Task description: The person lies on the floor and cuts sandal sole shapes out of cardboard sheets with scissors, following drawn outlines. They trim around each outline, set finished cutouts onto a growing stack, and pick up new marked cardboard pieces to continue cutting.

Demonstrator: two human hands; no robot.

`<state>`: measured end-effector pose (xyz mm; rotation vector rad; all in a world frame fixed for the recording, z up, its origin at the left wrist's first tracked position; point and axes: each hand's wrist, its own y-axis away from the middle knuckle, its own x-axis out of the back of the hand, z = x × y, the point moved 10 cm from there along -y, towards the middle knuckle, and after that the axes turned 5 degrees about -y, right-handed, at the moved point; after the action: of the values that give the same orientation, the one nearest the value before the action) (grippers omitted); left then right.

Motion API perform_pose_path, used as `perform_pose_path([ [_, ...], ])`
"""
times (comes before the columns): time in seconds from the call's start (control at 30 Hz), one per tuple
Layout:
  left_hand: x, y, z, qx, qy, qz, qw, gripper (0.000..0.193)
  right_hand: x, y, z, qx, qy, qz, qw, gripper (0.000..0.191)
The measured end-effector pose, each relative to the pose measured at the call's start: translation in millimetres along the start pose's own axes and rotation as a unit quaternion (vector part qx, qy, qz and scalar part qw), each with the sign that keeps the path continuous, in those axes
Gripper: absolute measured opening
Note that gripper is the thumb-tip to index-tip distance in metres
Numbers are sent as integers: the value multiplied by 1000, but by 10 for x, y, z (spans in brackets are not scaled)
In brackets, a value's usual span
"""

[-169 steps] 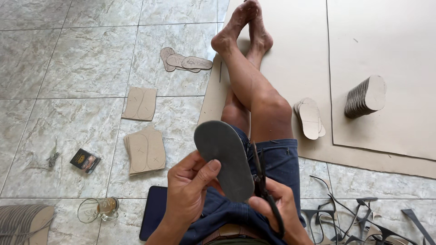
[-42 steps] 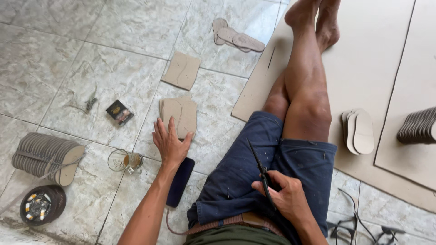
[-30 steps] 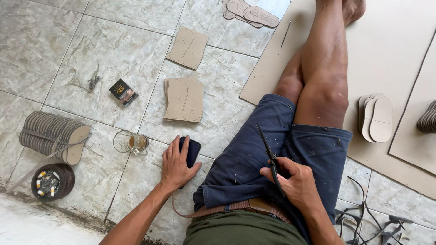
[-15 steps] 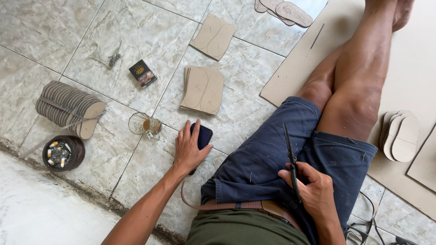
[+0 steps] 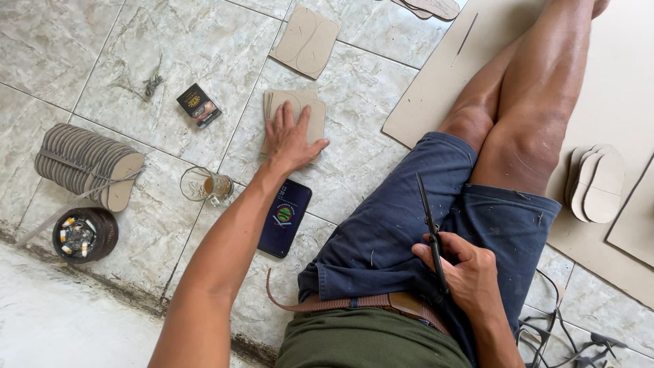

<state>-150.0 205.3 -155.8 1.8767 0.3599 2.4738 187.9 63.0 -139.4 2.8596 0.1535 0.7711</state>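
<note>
your left hand [image 5: 291, 138] lies flat on the stack of cut cardboard pieces [image 5: 294, 121] on the floor tiles [image 5: 116, 48], fingers spread wide and pressed on top, thumb out to the side; nothing is closed in the hand yet. the stack sits on the floor to your left, just beyond the phone [image 5: 285, 218] and apart from your thigh. its top sheet shows sole outlines drawn on it.

your right hand [image 5: 464, 272] rests on your lap, fingers curled around the handles of the scissors [image 5: 429, 228], whose blades point away from you along the blue shorts [image 5: 422, 225] and look closed.

judged from this, you are at the pick-up step: a hand on the stack, no sheet lifted. the next move seems to call for pinching the top piece alone at an edge, so the ones under it stay put, then bringing it over the lap where the scissors wait.

around the stack: a glass mug [image 5: 204, 185] with a little brown drink stands near your forearm, close enough to knock on the way back. a small dark packet [image 5: 199, 105] lies just beyond it. another marked cardboard piece [image 5: 307, 41] lies farther out. a tied bundle of cut soles [image 5: 88, 163] lies well to the left, with a round ashtray [image 5: 84, 235] beside it. on your right, a few cut soles [image 5: 596, 182] rest on the big cardboard sheet [image 5: 633, 82] under your legs.
</note>
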Motion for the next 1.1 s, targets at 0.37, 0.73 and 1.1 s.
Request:
perform_pose_path([
  [0.37,-26,34,-3,23,0,-13,1000,97,-7,-30,-50,2,-6,4,1000,36],
  [0.73,1,29,-89,31,28,22,999,97,74,5,-102,3,4,42,999,36],
  [1.1,254,514,55,-39,775,44,629,87,-189,-72,481,-89,-296,-65,949,21],
])
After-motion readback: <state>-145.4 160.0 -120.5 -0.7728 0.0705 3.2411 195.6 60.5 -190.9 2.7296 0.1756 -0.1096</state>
